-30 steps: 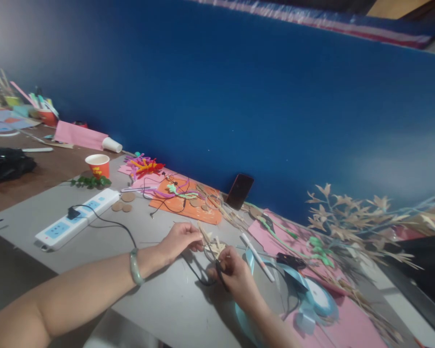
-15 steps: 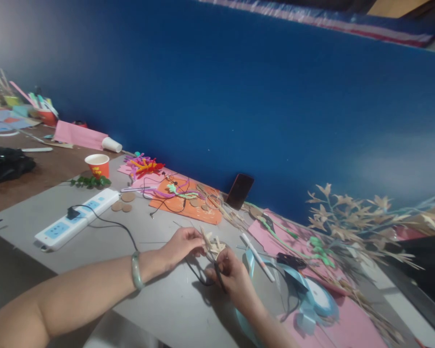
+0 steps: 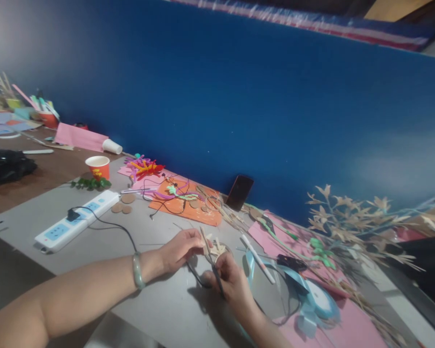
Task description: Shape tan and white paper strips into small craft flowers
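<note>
Left hand (image 3: 181, 248) pinches a pale wooden stick (image 3: 204, 238), tilting it upright over a small cluster of straw-coloured pieces (image 3: 217, 249) at mid-worktop, likely to steady it for joining. Right hand (image 3: 229, 279) closes around a dark slender tool (image 3: 214, 275), probably scissors; its tip meets the cluster. A green bangle (image 3: 137, 270) sits on the left wrist. White marker (image 3: 257, 258) and blue ribbon spool (image 3: 321, 299) lie just right of the hands. Power strip (image 3: 78, 220) towards the worktop's left edge; phone (image 3: 239, 192) leans on the blue partition (image 3: 239, 96) at the far edge.
</note>
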`<state>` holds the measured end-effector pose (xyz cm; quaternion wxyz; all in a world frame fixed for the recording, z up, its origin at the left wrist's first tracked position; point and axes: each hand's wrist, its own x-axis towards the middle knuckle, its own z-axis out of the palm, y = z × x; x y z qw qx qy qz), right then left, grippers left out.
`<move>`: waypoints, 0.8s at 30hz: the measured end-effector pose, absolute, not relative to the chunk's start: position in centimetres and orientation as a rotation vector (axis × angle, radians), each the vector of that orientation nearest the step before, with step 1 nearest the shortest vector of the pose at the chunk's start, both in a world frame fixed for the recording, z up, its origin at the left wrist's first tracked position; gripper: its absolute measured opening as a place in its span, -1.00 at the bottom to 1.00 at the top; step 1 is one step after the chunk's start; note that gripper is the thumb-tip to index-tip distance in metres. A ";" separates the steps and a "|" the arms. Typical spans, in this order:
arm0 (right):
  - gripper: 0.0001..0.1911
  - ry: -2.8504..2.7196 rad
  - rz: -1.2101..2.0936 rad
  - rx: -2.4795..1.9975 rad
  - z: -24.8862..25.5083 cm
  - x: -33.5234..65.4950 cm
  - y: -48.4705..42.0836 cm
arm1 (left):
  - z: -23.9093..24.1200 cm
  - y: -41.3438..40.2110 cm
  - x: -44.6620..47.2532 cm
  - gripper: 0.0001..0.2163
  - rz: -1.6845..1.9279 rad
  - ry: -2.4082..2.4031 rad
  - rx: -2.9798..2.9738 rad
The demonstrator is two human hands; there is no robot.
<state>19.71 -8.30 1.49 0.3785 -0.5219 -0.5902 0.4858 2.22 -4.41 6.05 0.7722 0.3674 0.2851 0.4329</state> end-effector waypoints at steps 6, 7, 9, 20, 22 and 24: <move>-0.60 -1.544 1.200 -1.381 0.8 19.9 -8.4 | 5.6 -4.3 2.3 -0.84 0.935 0.560 0.770; -0.60 -1.550 1.196 -1.391 0.7 19.9 -8.5 | 5.6 -4.3 2.3 -0.84 0.929 0.564 0.771; -0.58 -1.561 1.182 -1.410 0.8 19.9 -8.6 | 5.5 -4.3 2.3 -0.85 0.920 0.579 0.788; -0.62 -1.576 1.170 -1.328 1.4 19.9 -8.5 | 5.8 -4.5 2.4 -0.87 0.903 0.557 0.762; -0.63 -1.586 1.168 -1.306 1.3 19.9 -8.5 | 5.5 -4.6 2.6 -0.88 0.869 0.563 0.755; -0.61 -1.582 1.159 -1.301 1.2 19.8 -8.5 | 5.2 -4.7 2.7 -0.89 0.847 0.567 0.753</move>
